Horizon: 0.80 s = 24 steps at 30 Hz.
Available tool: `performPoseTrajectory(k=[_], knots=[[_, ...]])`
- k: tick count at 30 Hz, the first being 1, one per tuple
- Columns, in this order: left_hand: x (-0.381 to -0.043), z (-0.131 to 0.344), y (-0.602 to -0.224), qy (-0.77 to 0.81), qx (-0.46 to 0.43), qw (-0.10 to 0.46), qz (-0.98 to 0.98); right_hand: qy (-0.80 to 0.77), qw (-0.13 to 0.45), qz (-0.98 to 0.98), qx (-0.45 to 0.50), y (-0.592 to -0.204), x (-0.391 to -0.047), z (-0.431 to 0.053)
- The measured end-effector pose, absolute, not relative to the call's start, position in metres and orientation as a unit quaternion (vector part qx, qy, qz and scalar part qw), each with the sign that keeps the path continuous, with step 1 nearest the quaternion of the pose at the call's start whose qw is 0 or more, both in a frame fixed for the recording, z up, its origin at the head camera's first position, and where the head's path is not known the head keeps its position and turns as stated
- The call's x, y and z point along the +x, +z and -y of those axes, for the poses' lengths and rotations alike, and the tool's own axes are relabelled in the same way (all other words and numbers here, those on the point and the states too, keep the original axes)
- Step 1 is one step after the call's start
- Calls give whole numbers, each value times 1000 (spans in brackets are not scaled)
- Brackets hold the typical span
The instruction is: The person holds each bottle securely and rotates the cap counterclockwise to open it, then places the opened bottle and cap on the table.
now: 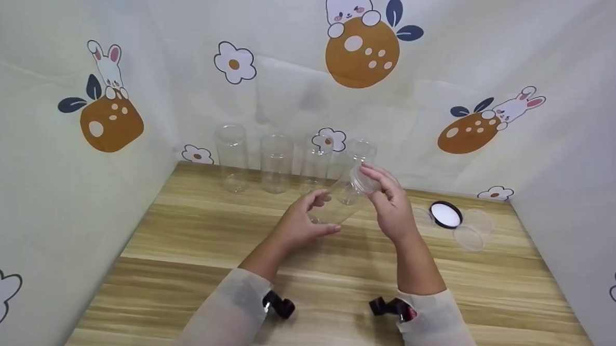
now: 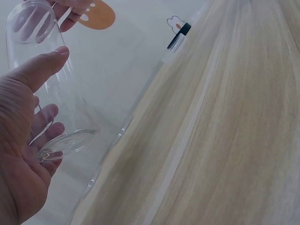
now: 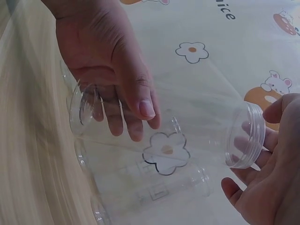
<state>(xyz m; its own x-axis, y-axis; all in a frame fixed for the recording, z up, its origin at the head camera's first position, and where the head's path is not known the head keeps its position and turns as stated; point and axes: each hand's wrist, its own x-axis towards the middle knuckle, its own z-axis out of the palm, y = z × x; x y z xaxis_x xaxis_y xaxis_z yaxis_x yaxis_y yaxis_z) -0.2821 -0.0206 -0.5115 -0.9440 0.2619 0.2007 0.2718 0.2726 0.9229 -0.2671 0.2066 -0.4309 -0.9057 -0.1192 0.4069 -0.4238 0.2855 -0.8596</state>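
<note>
A clear, empty-looking cylindrical jar (image 1: 338,205) is held tilted above the table between both hands, its threaded neck up and to the right. My left hand (image 1: 298,219) grips the lower body, thumb on one side and fingers on the other. At the neck, my right hand (image 1: 393,210) holds the jar between thumb and fingers. The right wrist view shows those fingers through the clear neck (image 3: 246,136). Whether a clear cap covers the mouth, I cannot tell. The left wrist view shows the jar's round base (image 2: 70,144) by the left palm.
Several similar clear jars (image 1: 231,159) stand upright in a row at the back. On the right lie a black-rimmed lid with a white inside (image 1: 445,214) and several clear discs (image 1: 469,238). Patterned cloth walls (image 1: 280,99) enclose the wooden table (image 1: 191,230).
</note>
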Motion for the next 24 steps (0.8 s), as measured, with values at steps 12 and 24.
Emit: performPoseTrajectory(k=[12, 24], knots=[[-282, 21, -512, -583, -193, 7, 789, 497, 169, 849, 66, -427, -267, -204], [-283, 21, -513, -583, -193, 13, 789, 488, 165, 855, 68, -427, -266, -203]])
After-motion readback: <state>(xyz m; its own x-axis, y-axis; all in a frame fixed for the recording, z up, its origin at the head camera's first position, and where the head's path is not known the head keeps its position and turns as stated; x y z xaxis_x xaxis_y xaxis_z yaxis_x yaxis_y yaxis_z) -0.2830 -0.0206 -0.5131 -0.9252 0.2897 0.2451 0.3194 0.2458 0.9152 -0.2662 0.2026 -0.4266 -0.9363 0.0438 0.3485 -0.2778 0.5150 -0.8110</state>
